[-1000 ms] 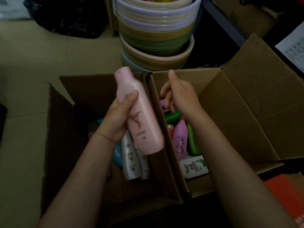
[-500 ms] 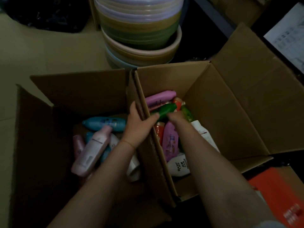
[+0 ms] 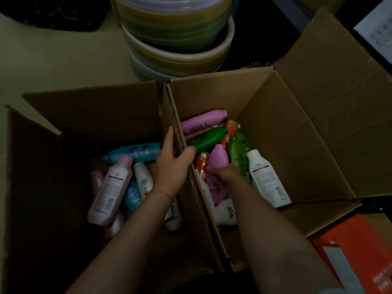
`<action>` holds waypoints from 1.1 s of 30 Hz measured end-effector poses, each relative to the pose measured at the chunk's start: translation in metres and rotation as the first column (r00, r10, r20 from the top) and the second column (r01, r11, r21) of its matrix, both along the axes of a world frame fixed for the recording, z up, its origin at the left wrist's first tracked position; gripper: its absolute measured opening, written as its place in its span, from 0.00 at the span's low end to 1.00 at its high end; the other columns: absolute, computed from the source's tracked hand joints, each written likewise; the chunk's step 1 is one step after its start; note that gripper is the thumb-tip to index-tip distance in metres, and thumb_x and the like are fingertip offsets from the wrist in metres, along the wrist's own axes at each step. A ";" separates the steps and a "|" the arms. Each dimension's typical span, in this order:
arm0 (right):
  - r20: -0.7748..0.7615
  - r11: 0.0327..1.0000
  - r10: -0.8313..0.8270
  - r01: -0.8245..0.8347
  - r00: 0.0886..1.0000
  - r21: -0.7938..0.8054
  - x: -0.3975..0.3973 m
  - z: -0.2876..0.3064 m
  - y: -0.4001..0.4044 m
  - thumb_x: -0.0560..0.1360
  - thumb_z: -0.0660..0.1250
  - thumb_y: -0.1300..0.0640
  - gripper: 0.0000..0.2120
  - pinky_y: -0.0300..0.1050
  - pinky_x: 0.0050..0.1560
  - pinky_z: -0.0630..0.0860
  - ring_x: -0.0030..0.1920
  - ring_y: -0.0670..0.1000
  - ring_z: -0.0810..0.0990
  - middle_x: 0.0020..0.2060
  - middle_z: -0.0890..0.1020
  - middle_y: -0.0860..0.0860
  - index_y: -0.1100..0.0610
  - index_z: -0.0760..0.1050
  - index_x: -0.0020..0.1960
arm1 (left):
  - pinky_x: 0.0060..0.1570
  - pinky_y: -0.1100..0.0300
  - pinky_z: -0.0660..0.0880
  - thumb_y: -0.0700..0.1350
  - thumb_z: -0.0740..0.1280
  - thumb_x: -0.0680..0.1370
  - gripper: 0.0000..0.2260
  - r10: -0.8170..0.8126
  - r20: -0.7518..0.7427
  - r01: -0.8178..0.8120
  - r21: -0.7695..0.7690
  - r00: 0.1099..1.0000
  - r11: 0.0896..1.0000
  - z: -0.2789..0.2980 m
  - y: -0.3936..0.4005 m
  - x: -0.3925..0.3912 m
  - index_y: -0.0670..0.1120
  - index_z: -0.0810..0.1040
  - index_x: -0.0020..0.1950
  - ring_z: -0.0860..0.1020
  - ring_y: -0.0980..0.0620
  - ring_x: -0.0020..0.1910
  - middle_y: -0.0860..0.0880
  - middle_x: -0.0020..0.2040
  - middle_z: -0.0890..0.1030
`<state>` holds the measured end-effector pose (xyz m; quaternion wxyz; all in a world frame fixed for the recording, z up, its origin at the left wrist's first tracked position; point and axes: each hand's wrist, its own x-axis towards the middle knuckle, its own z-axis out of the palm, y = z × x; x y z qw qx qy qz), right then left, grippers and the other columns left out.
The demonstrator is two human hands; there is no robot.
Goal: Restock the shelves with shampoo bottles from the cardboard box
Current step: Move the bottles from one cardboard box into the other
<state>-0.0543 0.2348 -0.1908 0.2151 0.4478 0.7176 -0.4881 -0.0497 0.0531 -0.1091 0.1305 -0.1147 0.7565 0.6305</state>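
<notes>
Two open cardboard boxes stand side by side on the floor. My left hand [image 3: 171,164] grips the flap [image 3: 180,132] where the left box [image 3: 89,107] meets the right box [image 3: 286,145], thumb over the edge. My right hand [image 3: 224,174] holds a pink-purple bottle [image 3: 218,159] inside the right box, its top lifted toward me. Around it lie a mauve bottle [image 3: 203,120], a green bottle [image 3: 209,140], another green one [image 3: 238,154] and a white bottle [image 3: 266,177]. In the left box lie a pale pink bottle [image 3: 110,187] and a blue bottle [image 3: 133,152].
A stack of plastic basins [image 3: 176,39] stands just behind the boxes. An orange carton [image 3: 356,251] lies at the lower right. A black bag [image 3: 55,11] sits at the far left on the beige floor [image 3: 53,64]. Printed paper [image 3: 377,32] shows at the right edge.
The pale pink bottle left my left hand and now lies in the left box. My left hand took hold of the box flap. My right hand reached down and gripped the pink-purple bottle.
</notes>
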 end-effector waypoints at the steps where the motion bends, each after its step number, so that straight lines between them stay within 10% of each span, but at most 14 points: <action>1: -0.054 1.000 0.018 -0.018 0.998 -0.001 -0.003 0.008 0.000 0.64 0.81 0.49 0.33 0.48 0.41 0.80 0.43 0.54 0.81 0.54 0.81 0.57 0.61 0.73 0.62 | 0.70 0.49 0.68 0.65 0.65 0.65 0.42 -0.003 0.002 0.003 0.000 1.000 1.000 0.000 -0.001 -0.001 0.61 0.59 0.78 0.71 0.54 0.68 0.57 0.68 0.73; 5: -0.466 0.996 -0.081 0.052 0.881 -0.075 -0.045 0.074 0.003 0.67 0.79 0.46 0.32 0.50 0.51 0.82 0.50 0.55 0.85 0.55 0.84 0.56 0.56 0.75 0.66 | 0.72 0.52 0.66 0.61 0.72 0.70 0.42 -0.083 0.045 0.079 0.084 0.996 0.993 0.006 -0.007 -0.007 0.56 0.58 0.80 0.70 0.53 0.70 0.53 0.74 0.70; 9: -0.693 0.992 -0.021 -0.072 0.721 -0.105 -0.067 0.174 -0.028 0.79 0.64 0.41 0.17 0.43 0.46 0.82 0.43 0.47 0.86 0.42 0.87 0.49 0.55 0.78 0.54 | 0.65 0.47 0.73 0.61 0.61 0.79 0.22 -0.048 0.204 -0.026 0.346 0.978 0.938 0.026 -0.040 -0.022 0.53 0.72 0.70 0.78 0.50 0.62 0.47 0.67 0.77; 14: -0.649 0.955 0.202 -0.294 0.734 -0.036 -0.070 0.204 -0.078 0.83 0.52 0.41 0.26 0.37 0.21 0.69 0.24 0.48 0.77 0.33 0.80 0.54 0.59 0.78 0.47 | 0.47 0.51 0.79 0.67 0.69 0.70 0.35 0.086 0.188 -0.175 0.534 0.978 0.827 0.039 -0.081 -0.035 0.48 0.72 0.70 0.82 0.49 0.47 0.46 0.56 0.82; 20: -0.425 0.997 0.055 -0.076 0.903 -0.031 -0.080 0.130 -0.053 0.83 0.56 0.55 0.12 0.41 0.33 0.76 0.33 0.50 0.79 0.42 0.82 0.56 0.57 0.76 0.49 | 0.53 0.57 0.71 0.49 0.77 0.71 0.34 0.096 0.230 -0.054 -0.185 0.968 0.981 -0.007 -0.100 -0.014 0.42 0.67 0.72 0.75 0.45 0.59 0.44 0.65 0.75; 27: -0.117 0.938 -0.286 0.253 0.951 -0.237 -0.079 0.022 -0.032 0.81 0.61 0.53 0.12 0.50 0.45 0.80 0.47 0.56 0.81 0.52 0.80 0.58 0.59 0.73 0.60 | 0.64 0.55 0.71 0.56 0.71 0.76 0.34 -0.004 0.081 -0.008 0.148 0.997 0.989 0.021 -0.036 -0.032 0.54 0.61 0.78 0.73 0.54 0.63 0.55 0.67 0.73; 33: -0.056 0.844 -0.442 0.394 0.895 -0.364 -0.084 -0.012 -0.029 0.76 0.71 0.52 0.20 0.54 0.45 0.78 0.43 0.58 0.79 0.46 0.79 0.58 0.59 0.71 0.63 | 0.71 0.47 0.68 0.71 0.64 0.66 0.42 -0.047 -0.026 0.046 -0.036 0.999 0.998 0.000 -0.005 -0.035 0.60 0.60 0.78 0.69 0.54 0.71 0.56 0.73 0.70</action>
